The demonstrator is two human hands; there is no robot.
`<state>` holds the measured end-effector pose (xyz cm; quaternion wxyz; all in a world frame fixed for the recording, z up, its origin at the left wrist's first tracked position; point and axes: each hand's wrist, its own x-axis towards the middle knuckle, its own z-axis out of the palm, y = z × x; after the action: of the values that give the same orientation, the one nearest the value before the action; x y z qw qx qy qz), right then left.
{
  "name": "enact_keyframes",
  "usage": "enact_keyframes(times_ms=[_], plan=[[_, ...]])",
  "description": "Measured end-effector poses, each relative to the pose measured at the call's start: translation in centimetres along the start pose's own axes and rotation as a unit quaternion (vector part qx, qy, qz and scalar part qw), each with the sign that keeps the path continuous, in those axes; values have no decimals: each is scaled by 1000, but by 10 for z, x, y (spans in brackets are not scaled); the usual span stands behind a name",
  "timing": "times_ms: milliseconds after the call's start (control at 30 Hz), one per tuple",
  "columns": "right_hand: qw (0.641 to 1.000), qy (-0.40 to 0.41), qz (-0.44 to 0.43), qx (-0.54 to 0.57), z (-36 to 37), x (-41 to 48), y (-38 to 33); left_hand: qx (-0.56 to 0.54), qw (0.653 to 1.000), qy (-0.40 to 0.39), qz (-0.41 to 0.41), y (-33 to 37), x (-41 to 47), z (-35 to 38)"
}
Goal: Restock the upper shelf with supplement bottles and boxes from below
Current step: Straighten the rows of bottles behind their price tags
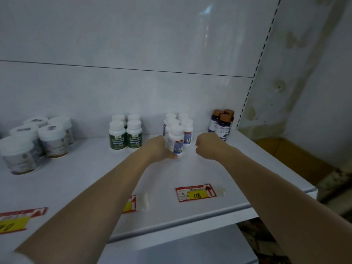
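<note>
Placing a bottle, centre frame
Left hand (160, 147) is gripping a white-capped, purple-labelled plastic bottle (176, 139); right hand (204, 144) is curling into an empty fist. Likely next: releasing the bottle upright.

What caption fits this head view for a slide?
Left hand grips a white bottle at the shelf; right hand, curled and empty, hovers beside it.

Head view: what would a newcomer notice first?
The left hand gripping a white purple-label bottle at the front of its cluster, mid-shelf, with the right hand a curled fist just beside it. Then the red-and-yellow price tag marked 118 near the front edge of the white shelf.
</note>
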<state>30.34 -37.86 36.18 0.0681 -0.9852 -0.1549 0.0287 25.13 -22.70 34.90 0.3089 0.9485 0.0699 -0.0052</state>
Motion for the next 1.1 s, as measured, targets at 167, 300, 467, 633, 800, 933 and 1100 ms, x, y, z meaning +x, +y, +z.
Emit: enact_keyframes(times_ms=[167,300,467,633,800,933,1100], plan=[[999,18,-33,25,4,34,21,-41,992,107,-59,3,27,18],[998,5,-59,31,7,58,31,-63,989,110,-74,3,42,24],[995,-10,-91,46,13,71,37,-79,989,101,-69,5,48,27],[992,-7,-109,55,16,70,38,-57,990,102,-81,4,51,28],[993,-8,-103,53,18,71,35,-84,991,79,-71,3,53,27],[994,2,-91,56,21,73,35,-71,993,74,-67,3,54,26],[995,8,-85,44,23,74,35,-70,993,71,-60,3,54,26]])
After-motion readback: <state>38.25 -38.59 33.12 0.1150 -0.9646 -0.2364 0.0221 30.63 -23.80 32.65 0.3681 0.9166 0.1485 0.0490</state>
